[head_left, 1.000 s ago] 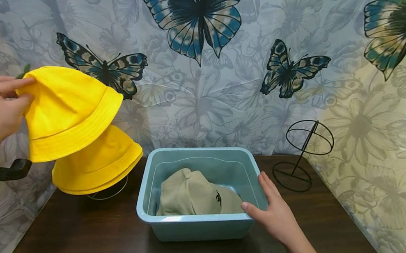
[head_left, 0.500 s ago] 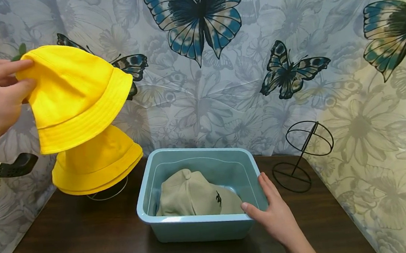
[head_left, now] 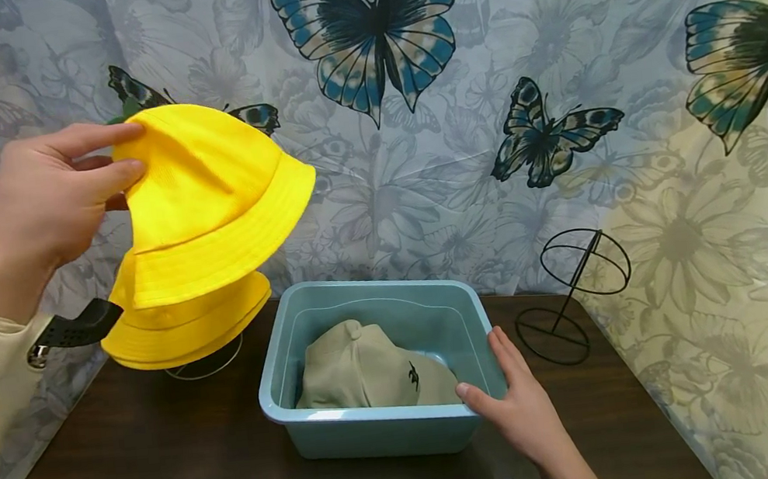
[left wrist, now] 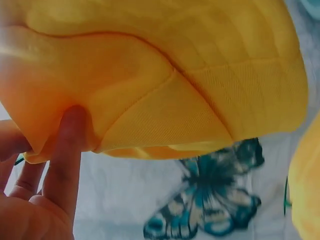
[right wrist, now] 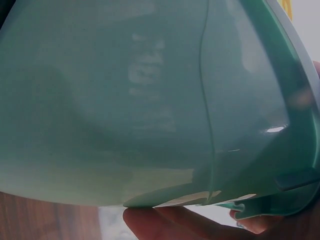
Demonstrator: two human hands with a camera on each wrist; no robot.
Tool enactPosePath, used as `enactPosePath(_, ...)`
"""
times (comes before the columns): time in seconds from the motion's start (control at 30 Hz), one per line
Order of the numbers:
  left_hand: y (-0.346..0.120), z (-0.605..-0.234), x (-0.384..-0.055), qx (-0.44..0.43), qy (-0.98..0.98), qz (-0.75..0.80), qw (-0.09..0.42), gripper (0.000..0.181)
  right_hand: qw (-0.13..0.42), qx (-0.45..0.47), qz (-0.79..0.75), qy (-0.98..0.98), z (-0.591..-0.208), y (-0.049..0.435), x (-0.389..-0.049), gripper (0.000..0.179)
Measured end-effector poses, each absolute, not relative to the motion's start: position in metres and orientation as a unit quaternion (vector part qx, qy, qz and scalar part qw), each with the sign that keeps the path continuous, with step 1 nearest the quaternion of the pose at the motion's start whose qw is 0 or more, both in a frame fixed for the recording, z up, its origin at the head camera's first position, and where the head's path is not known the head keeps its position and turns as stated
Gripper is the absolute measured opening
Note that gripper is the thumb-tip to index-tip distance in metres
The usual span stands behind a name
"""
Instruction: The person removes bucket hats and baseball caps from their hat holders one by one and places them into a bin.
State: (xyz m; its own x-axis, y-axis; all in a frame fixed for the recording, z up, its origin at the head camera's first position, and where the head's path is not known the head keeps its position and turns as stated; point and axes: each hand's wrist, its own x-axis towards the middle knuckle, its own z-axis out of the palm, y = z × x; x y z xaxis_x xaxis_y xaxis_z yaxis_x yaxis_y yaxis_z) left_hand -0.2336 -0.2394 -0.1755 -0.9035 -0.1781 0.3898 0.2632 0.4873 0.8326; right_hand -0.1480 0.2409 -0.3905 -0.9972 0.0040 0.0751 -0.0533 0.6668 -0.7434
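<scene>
In the head view, my left hand [head_left: 59, 192] pinches the crown of a yellow bucket hat [head_left: 211, 203] between thumb and fingers. The hat hangs in the air with its brim tilted up to the right. Part of a green tip shows behind its crown. A second yellow bucket hat [head_left: 190, 334] sits on a wire stand, partly hidden behind the held one. My right hand [head_left: 524, 408] holds the near right corner of a light blue plastic bin [head_left: 376, 431], thumb over the front rim and fingers along the right side. A beige baseball cap [head_left: 362, 367] lies inside the bin.
A black wire hat stand [head_left: 574, 282] stands bare at the right of the dark wooden table [head_left: 190, 463]. A thin wire base [head_left: 208, 367] shows under the second hat. Butterfly-print fabric [head_left: 379, 193] hangs close behind the table.
My left hand has moved right with the yellow bucket hat, rising and then dropping a little, so it now covers more of the second hat. My right hand and the bin have stayed still.
</scene>
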Motion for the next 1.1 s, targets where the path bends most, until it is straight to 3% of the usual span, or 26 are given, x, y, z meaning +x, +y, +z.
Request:
enactPosePath(0.13, -0.218, -0.178, -0.228, -0.077, -0.834, -0.507, 0.203, 0.044, 0.032, 0.015, 0.409, -0.912, -0.389, 0.241, -0.148, 0.1)
enactPosePath(0.5, -0.164, -0.192, -0.216, -0.235, -0.843, -0.426, 0.228, 0.032, 0.036, 0.017, 0.412, -0.91, -0.391, 0.242, -0.148, 0.1)
enactPosePath(0.83, -0.127, -0.217, -0.214, -0.397, -0.802, -0.384, 0.229, 0.034, 0.034, 0.012, 0.407, -0.913, -0.388, 0.24, -0.147, 0.1)
enactPosePath(1.1, -0.103, -0.237, -0.22, -0.482, -0.76, -0.33, 0.284, 0.035, 0.036, 0.02, 0.414, -0.91, -0.389, 0.24, -0.147, 0.098)
